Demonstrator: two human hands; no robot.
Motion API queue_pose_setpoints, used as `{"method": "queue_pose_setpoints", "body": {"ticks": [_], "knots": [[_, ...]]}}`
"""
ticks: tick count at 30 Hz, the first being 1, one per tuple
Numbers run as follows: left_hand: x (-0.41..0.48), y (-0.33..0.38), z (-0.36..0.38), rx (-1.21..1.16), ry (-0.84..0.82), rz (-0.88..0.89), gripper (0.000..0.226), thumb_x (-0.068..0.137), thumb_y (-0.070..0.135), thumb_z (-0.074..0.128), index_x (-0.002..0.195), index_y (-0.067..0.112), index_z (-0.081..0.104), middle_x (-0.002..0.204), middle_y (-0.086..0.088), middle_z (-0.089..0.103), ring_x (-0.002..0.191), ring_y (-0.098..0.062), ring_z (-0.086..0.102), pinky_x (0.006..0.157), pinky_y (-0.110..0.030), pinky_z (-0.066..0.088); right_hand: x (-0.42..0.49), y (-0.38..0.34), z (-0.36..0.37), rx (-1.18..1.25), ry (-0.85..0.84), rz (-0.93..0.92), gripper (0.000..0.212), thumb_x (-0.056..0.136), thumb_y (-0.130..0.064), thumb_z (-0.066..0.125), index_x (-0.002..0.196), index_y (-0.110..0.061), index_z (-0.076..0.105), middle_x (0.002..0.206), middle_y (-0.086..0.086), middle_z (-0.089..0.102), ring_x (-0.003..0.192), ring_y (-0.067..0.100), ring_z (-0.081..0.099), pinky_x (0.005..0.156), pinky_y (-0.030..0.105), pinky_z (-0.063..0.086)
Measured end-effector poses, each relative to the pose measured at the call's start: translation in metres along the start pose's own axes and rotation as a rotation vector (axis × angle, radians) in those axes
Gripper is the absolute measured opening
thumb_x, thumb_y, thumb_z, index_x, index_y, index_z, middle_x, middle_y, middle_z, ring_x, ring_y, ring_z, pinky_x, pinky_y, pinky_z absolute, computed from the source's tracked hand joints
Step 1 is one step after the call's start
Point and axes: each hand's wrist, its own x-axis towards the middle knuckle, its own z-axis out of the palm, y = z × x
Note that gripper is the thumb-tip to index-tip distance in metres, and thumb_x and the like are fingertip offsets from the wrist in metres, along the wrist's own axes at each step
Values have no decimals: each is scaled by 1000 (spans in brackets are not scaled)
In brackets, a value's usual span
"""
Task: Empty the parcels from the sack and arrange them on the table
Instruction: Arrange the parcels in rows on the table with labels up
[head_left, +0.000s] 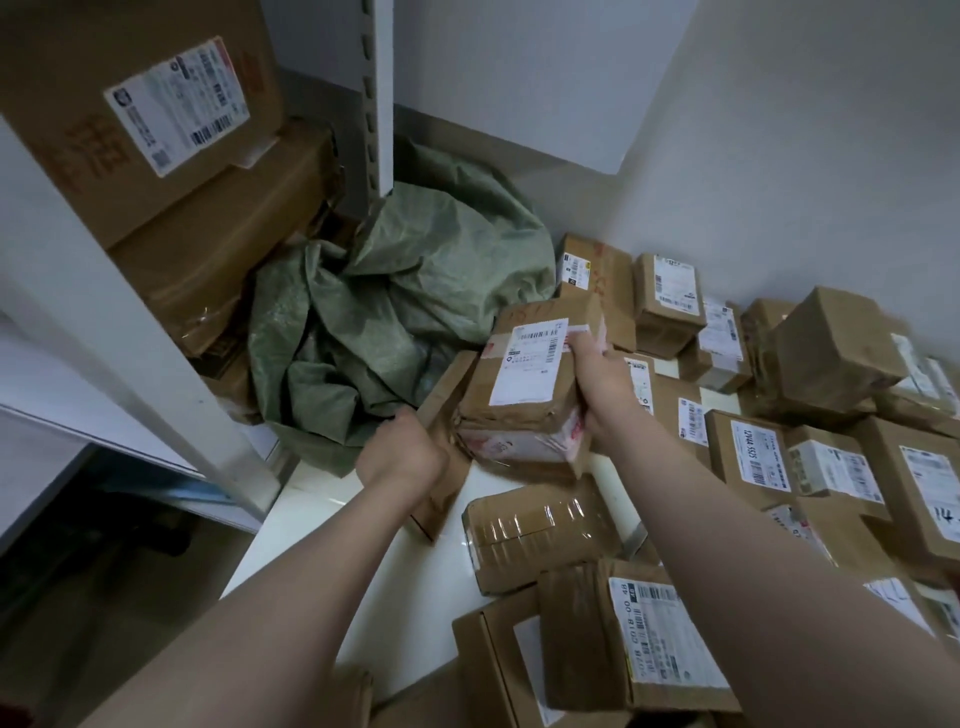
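A crumpled green woven sack lies slumped at the back left corner of the white table. My right hand grips the right side of a brown labelled parcel, which sits on top of a second box with red print. My left hand is curled round the edge of a flat brown box that stands tilted beside the sack. Several more brown parcels lie spread over the right half of the table.
A taped box and a labelled box lie near the front edge. Large cartons fill the white shelf unit at left, with its upright post behind the sack. White walls close the back and right.
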Motion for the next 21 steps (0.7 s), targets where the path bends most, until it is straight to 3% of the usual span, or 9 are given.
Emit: {"method": "queue_pose_setpoints", "body": {"ticks": [3, 5, 8, 13, 16, 19, 21], "knots": [[-2, -3, -7, 8, 45, 13, 40, 85, 19, 54, 124, 14, 49, 124, -12, 59, 112, -32, 58, 84, -35, 47, -9, 0, 5, -20, -91, -59, 59, 94, -50, 48, 146, -25, 38, 129, 7, 63, 107, 29, 64, 95, 44, 53], [-5, -6, -10, 15, 66, 28, 40, 85, 18, 54, 125, 16, 50, 121, -11, 60, 109, -32, 59, 82, -35, 47, -13, 0, 6, -217, -58, -153, 51, 102, -41, 37, 151, -28, 31, 140, 7, 54, 118, 31, 57, 101, 42, 48], [-13, -8, -11, 8, 91, 38, 41, 85, 20, 54, 126, 17, 50, 119, -10, 62, 109, -32, 60, 82, -35, 47, -18, 2, 2, -390, -19, -218, 49, 104, -37, 35, 151, -22, 32, 142, 10, 51, 124, 35, 53, 104, 45, 45], [-26, -8, -11, 14, 125, 35, 37, 87, 22, 54, 122, 12, 48, 120, -13, 61, 111, -34, 58, 82, -35, 45, -9, 17, -11, -350, -143, -214, 54, 99, -47, 39, 149, -28, 35, 140, 3, 53, 122, 31, 55, 103, 50, 46], [-34, -6, -8, 18, 137, 73, 35, 86, 21, 55, 120, 13, 49, 118, -11, 62, 109, -33, 59, 75, -33, 40, -13, 19, -16, -422, -107, -232, 52, 101, -45, 35, 151, -30, 33, 148, 5, 47, 129, 32, 49, 105, 41, 42], [-40, -3, -5, 12, 149, 116, 32, 88, 21, 54, 118, 14, 50, 119, -10, 61, 110, -32, 57, 73, -33, 37, -19, 17, -13, -566, 7, -327, 52, 105, -30, 38, 155, -30, 24, 145, 8, 50, 120, 34, 55, 81, 30, 40], [-42, -4, -5, 10, 167, 124, 30, 86, 19, 54, 116, 14, 50, 118, -9, 61, 109, -32, 57, 73, -32, 37, -25, 16, -7, -587, -24, -333, 64, 101, -26, 48, 156, -31, 15, 142, 6, 53, 112, 31, 60, 76, 30, 42]]}}
